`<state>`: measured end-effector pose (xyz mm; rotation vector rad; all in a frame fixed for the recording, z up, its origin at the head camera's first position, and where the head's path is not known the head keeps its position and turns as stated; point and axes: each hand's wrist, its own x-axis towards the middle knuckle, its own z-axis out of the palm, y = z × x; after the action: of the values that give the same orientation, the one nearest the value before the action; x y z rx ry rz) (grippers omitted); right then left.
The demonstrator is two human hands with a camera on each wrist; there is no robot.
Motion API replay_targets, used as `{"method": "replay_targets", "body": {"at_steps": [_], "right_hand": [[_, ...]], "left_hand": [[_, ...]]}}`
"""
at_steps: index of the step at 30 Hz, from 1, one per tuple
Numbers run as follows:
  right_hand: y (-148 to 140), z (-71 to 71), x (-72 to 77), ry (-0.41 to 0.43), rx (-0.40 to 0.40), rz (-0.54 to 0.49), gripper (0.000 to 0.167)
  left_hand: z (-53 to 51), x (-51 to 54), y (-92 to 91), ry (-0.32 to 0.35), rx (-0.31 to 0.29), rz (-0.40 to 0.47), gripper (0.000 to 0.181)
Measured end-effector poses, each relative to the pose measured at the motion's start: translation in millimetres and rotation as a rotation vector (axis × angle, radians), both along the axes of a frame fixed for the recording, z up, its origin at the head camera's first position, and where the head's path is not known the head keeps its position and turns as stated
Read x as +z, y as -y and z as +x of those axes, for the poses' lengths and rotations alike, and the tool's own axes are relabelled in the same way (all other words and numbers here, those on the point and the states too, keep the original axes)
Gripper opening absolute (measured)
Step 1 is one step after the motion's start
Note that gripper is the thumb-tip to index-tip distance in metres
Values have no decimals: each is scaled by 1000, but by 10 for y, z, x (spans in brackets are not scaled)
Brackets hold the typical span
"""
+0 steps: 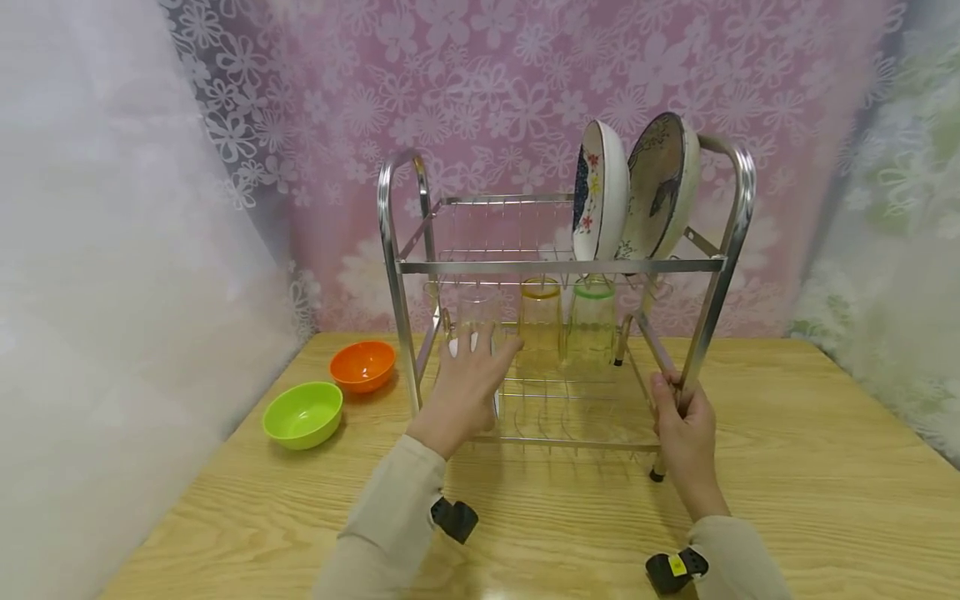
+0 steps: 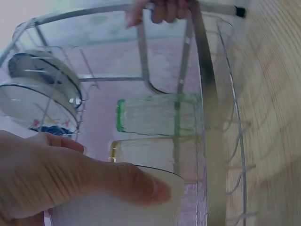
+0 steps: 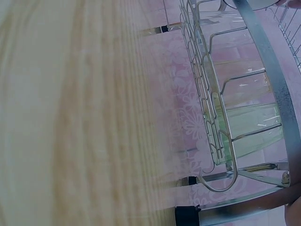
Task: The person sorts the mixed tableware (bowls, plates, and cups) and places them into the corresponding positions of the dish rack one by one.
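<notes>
Left hand at centre, fingers spread and released, white cup with thin dark rim just behind it, right hand at lower right, fingers grasping the shiny metal rack

Has for a backdrop a pink-mauve fabric curtain patterned with white flowers, shading into a grey flowered strip toward the left. Closes in on the left with a hazy white, translucent-looking sheet, on the right with a whitish hanging flowered in pale green. Spreads below into a pale yellow, wood-grained tabletop. Catches soft light, with a faint gloss on the wood nearest the head camera.
</notes>
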<state>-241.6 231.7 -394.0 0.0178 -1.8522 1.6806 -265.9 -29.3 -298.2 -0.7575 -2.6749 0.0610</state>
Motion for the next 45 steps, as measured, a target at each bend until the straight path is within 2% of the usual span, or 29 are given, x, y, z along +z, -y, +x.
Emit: {"method": "replay_targets", "body": {"at_steps": [3,6,8,11,15,19,24,31,35,38,42,45], "right_hand": [[-6,1,5,-14,2,-13,14],[-4,2,6,-22,4,-32,12],[-2,0,8,-24,1,-37,12],[1,-1,15,-17,7,-45,11],[0,-1,28,-9,3,-33,11],[11,3,29,-26,0,-11,11],[10,6,20,-34,16,-14,11],[7,15,14,-32,11,-23,10],[15,25,13,-31,26,-41,11],[17,27,9,-24,38,-46,12],[6,14,6,-21,19,-31,12],[-11,1,0,-19,13,-25,12]], "left_hand": [[-74,51,-65,10,55,-130,80],[-129,72,-110,38,101,-224,76],[-158,68,-125,46,121,-266,74],[-194,35,-118,25,151,-331,65],[-228,-21,-87,23,158,-368,56],[-233,-63,-55,41,122,-342,51],[-228,-93,-22,130,79,-282,55],[-322,-86,49,351,58,-126,93],[-376,-41,84,504,78,-56,100],[-393,8,95,579,98,-40,106],[-385,30,104,583,89,-34,105],[-350,-2,108,538,61,0,98]]}}
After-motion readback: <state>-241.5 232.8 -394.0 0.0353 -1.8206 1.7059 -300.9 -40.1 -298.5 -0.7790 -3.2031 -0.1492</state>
